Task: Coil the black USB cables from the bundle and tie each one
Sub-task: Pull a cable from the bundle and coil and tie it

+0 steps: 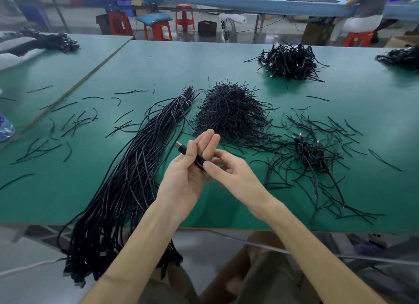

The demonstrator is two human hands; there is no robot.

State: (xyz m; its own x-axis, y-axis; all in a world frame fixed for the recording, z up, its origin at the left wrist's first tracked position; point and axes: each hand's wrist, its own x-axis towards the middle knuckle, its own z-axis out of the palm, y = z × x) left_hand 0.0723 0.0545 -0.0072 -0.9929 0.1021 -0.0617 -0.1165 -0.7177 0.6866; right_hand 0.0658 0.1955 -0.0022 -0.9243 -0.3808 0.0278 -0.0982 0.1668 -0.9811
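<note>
A long bundle of black USB cables [127, 181] lies on the green table [158, 68], bound near its far end and hanging over the front edge at my left. My left hand [190, 170] holds a black USB cable [188, 155] by its plug end, the metal connector pointing up-left. My right hand [231, 172] pinches the same cable just below the plug, thumb on it. A heap of black twist ties [229, 113] sits just beyond my hands. A few coiled cables [313, 154] lie at the right among loose ties.
A pile of tied cables [290, 61] sits at the far right, another [401, 56] at the table's right edge. Loose ties [74, 124] scatter the left side. A second table with cables [49, 41] adjoins left. Red stools [158, 29] and a seated person [365, 13] are behind.
</note>
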